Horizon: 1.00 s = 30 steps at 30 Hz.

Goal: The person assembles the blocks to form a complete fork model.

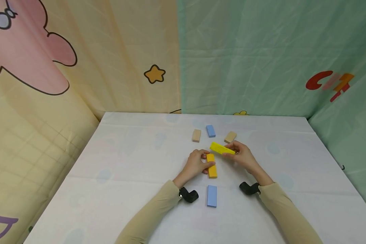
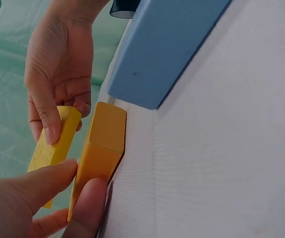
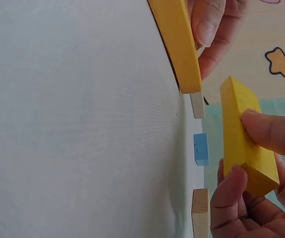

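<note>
My left hand (image 1: 196, 162) pinches an orange-yellow wooden block (image 1: 212, 173) between thumb and fingers; the block lies lengthwise on the white table. Just beyond and to its right, my right hand (image 1: 243, 156) grips a brighter yellow block (image 1: 219, 148) by its right end, raised off the table and tilted. In the right wrist view, thumb and fingers curl around this yellow block (image 3: 241, 134). A blue block (image 1: 211, 196) lies flat on the near side of the orange-yellow one; its end looms large in the left wrist view.
Beyond the hands, a beige block (image 1: 196, 136), a smaller blue block (image 1: 210, 131) and another beige block (image 1: 230, 137) form a loose arc on the white table (image 1: 134, 152). Patterned curtains (image 1: 247, 57) hang behind the table and along its sides.
</note>
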Tool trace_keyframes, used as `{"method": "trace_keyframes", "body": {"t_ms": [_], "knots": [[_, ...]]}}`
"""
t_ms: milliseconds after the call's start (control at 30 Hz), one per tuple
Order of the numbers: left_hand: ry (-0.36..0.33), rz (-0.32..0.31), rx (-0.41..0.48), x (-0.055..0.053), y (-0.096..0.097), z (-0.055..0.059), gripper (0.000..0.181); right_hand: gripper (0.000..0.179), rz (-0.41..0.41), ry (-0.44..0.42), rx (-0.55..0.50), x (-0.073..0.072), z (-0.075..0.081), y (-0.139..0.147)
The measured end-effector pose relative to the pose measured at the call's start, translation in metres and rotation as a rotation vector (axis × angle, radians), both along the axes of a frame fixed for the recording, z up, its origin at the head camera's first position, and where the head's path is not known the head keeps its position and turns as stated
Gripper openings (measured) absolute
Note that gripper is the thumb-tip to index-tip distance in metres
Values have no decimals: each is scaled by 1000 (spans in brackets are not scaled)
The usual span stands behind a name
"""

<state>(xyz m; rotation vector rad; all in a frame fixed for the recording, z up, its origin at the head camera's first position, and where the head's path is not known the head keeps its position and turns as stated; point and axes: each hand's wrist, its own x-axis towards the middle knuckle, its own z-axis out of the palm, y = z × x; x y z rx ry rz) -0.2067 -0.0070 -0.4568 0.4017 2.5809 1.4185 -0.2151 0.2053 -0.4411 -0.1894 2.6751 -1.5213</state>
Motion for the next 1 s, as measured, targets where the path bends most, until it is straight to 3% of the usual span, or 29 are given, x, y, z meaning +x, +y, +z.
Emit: {"method": "trace_keyframes", "body": {"t_ms": [133, 267, 433, 567, 733, 1000], "knots": [[80, 17, -90, 0, -1, -1, 49, 29, -5, -4, -3, -1, -2, -2], [201, -20, -196, 6, -4, -1, 51, 29, -1, -5, -9, -4, -4, -3], [369, -167, -327, 17, -10, 3, 47, 29, 10, 5, -6, -6, -3, -5], [459, -283, -421, 23, -12, 4, 49, 29, 34, 20, -18, -10, -4, -9], [459, -302, -444, 24, -15, 1, 52, 31, 89, 20, -32, -17, -6, -14], [410, -300, -342, 20, -21, -9, 51, 28, 114, -7, 8, -27, -5, -23]]}}
